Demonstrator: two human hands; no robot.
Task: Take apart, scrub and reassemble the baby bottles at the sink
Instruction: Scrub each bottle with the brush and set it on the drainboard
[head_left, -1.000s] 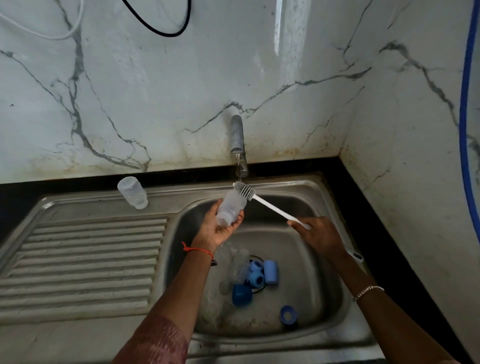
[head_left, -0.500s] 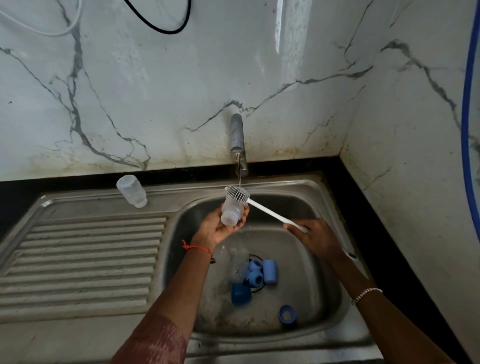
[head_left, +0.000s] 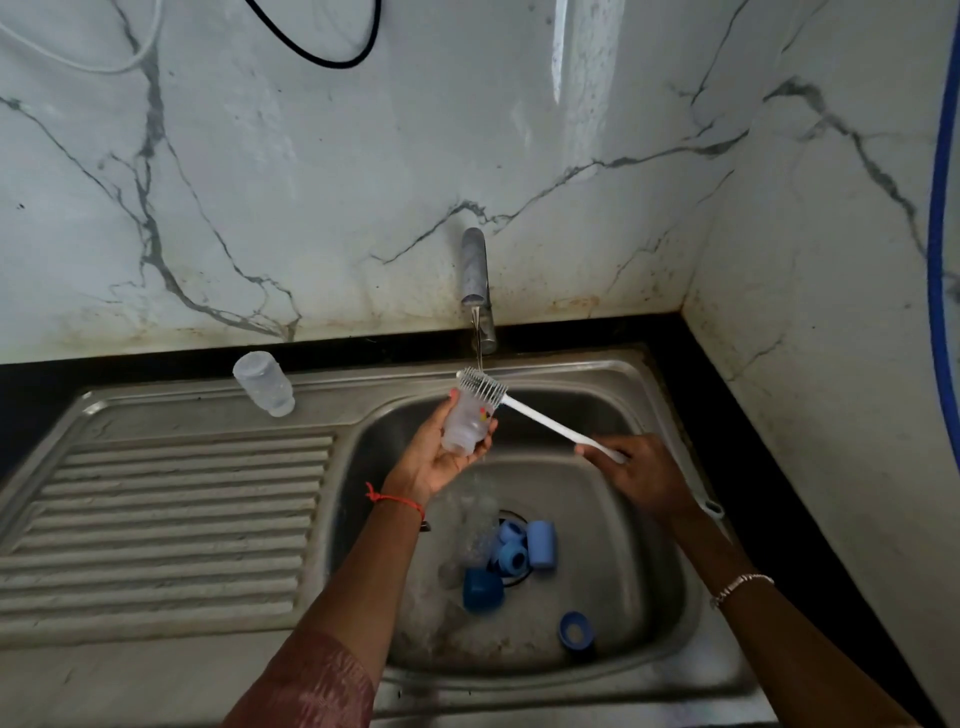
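**Clear plastic bottle, mid-scrub**

Held in left hand (head_left: 441, 457), fingers curled round bottle (head_left: 467, 423), over sink (head_left: 691, 613) beneath running tap (head_left: 475, 275). Probably light, thin-walled, slightly springy; wet, so likely slippery. Best gripped round the middle. Brush (head_left: 540, 418) head against upper end, handle clasped in right hand (head_left: 644, 478). Below in basin: blue caps (head_left: 540, 543). On drainboard: second bottle (head_left: 264, 383).

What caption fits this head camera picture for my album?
Left hand holds a clear bottle under the running tap; right hand holds a white brush against it.
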